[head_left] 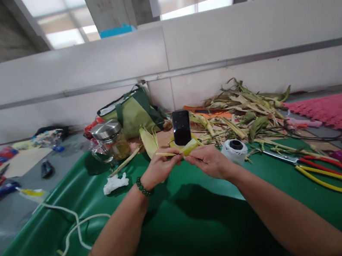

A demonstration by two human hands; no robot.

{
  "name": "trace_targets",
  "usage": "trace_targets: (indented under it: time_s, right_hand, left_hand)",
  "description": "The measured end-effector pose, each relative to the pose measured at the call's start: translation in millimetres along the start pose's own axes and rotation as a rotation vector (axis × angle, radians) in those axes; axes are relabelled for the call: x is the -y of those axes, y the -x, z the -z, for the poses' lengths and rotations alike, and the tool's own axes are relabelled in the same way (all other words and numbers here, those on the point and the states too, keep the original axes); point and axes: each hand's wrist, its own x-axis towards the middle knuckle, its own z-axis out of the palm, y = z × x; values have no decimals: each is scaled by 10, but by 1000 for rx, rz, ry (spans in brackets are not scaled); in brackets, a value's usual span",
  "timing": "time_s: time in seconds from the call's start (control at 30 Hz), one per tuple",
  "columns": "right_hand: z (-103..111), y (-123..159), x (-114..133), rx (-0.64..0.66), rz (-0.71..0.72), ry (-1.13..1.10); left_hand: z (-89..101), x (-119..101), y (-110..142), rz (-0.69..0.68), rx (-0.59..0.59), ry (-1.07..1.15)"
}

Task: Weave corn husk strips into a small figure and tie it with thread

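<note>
Over the green mat [208,235], my left hand [160,167] and my right hand [207,162] meet, fingertips nearly touching. Both pinch a pale yellow-green corn husk strip [190,146], whose thin end sticks out past my left fingers. A broader piece of it rises above my right fingers. Exactly how the strip runs between the fingertips is hidden. Just behind my left hand stands a larger pale corn husk [149,141]. A phone [181,128] is propped upright beyond the hands. To the right of my right hand is a white roll [235,151] with a dark core.
A lidded glass jar [111,142] and a green bag [132,112] stand at the back left. Crumpled white tissue [115,183] and a white cable [70,214] lie on the left. Dried husks [250,110] pile at the back right, near red-and-yellow scissors [323,172].
</note>
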Motion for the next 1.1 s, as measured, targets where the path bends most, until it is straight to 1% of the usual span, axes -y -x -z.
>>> trace_targets:
  time_s: [0.1,0.17,0.23,0.3,0.4,0.43,0.5,0.6,0.67,0.73,0.8,0.9,0.97,1.03,1.1]
  right_hand:
    - [50,-11,2,82,-87,-60]
    - [85,-27,5,92,-167,-85]
    - [106,-45,5,47,-244,-120]
    - [96,-60,1,-10,-301,-219]
    - [24,-71,-11,-63,-298,-352]
    - [-7,-71,-13,-94,-288,-354]
    - [-63,-67,-9,-192,-283,-301]
    - [-112,-55,18,-338,-286,-242]
    - [-117,-49,34,-391,-280,-240]
    - [-107,-50,28,-411,-283,-247]
    - [-86,-58,-5,-380,-322,-280]
    - [-39,-79,-70,-235,-452,-407]
    - [-11,-92,-80,-164,-513,-516]
    - [1,-98,-49,-121,-505,-649]
    - [-12,-94,6,-35,-432,-766]
  left_hand:
    - [67,14,-9,9,86,-85]
    - [92,11,-7,33,131,-128]
    - [87,-12,5,71,180,-112]
    - [50,-46,22,79,240,-50]
    - [-43,-74,39,43,306,11]
    - [-75,-70,41,29,304,10]
    - [-121,-43,41,11,257,-17]
    - [-130,6,37,-3,191,-62]
    - [-103,15,36,15,191,-52]
    - [-70,-1,34,49,204,-17]
    - [-41,-31,28,81,224,5]
    - [-17,-61,15,104,230,26]
    - [-12,-54,13,86,209,92]
    - [-15,-34,18,58,189,179]
    - [-24,-14,27,56,186,234]
